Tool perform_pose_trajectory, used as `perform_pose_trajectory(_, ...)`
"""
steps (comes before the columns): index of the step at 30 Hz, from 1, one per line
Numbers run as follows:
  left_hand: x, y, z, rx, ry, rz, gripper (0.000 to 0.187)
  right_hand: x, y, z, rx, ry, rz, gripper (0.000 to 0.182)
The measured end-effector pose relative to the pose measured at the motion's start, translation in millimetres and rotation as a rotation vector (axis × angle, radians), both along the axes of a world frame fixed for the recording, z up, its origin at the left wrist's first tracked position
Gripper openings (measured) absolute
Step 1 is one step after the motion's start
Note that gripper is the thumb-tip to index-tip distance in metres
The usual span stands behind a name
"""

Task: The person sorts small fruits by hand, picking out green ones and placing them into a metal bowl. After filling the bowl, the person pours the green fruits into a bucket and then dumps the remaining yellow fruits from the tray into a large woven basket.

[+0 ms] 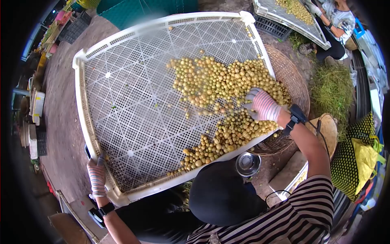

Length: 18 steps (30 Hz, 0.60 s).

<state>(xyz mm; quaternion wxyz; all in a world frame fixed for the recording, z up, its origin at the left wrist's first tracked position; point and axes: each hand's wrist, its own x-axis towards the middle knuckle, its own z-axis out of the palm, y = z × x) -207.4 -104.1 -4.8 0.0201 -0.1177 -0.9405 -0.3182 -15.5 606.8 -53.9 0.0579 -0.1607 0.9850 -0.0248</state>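
Observation:
A large white mesh tray [134,150] lies across the person's front. Small round yellow-green fruits [231,77] are heaped on its right side, with more along the near right edge. My right hand [263,105], in a striped glove, rests among the fruits near the tray's right edge; its fingers are spread and touch them. At the tray's near left corner my left hand [96,175], also gloved, is closed round the rim. Under the tray's right side shows a round wicker basket [290,77], and fruits reach the tray's edge above it.
A metal bowl [248,164] stands below the near edge. At the upper right a co-worker [339,20] handles another fruit tray [321,38]. Green stems [333,89] lie on the ground at right, near a black-and-yellow bag [353,158]. Dark crates [75,27] stand upper left.

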Motion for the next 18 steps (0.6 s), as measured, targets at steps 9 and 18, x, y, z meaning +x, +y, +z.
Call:
perform_pose_trajectory(9,11.2,73.2,42.0,0.010,-0.252,0.167,0.019,19.2,-25.3,45.9,-0.209,0.294,-0.161,0.041)
perform_pose_trajectory(18,15.7,81.5,54.1,-0.081,-0.165,0.191,0.034,-35.4,-220.4,5.4,-0.614,0.185,0.710,0.029)
